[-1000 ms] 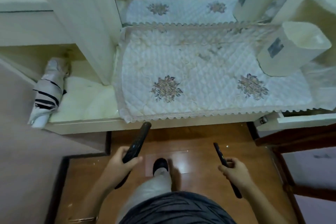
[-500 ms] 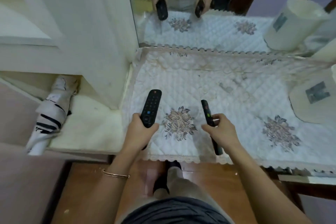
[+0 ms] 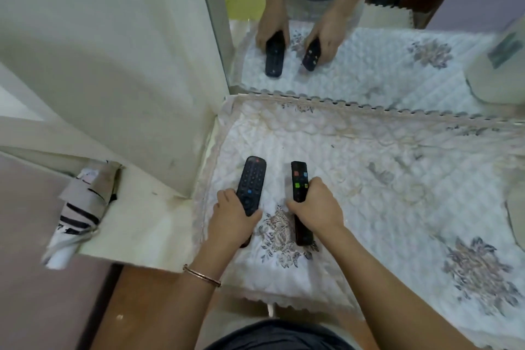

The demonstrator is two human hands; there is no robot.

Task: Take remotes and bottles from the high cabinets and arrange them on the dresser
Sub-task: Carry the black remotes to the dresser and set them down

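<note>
- The left hand (image 3: 231, 217) grips the lower half of the wider black remote (image 3: 251, 186); its fingers (image 3: 225, 196) are wrapped around the left edge and the thumb presses on the right edge.
- The wider black remote lies face up, buttons visible, on the quilted cover (image 3: 369, 193) of the dresser (image 3: 147, 230), near the dresser's left edge and pointing toward the mirror (image 3: 355, 71) at the back.
- The right hand (image 3: 318, 207) grips the middle of the slim black remote (image 3: 299, 179); its fingers are curled over the right edge and the thumb lies along the left edge, so the hand is closed on the body.
- The slim black remote carries red, blue, green and orange buttons on its upper part. It lies just right of the wider black remote, roughly parallel, with a gap of bare cover between them.
- The lower end of the slim black remote rests beside the floral embroidery (image 3: 279, 233) near the front edge of the dresser.
- Whether each remote rests fully on the cover or is slightly lifted cannot be determined.
- A thin bracelet (image 3: 201, 275) sits on the left wrist.
- A folded striped umbrella (image 3: 76, 210) lies on the lower ledge left of the dresser, well apart from the remotes.
- A pale cylindrical container (image 3: 500, 65) appears at the right edge of the mirror.
- The mirror reflects both hands and both remotes.
</note>
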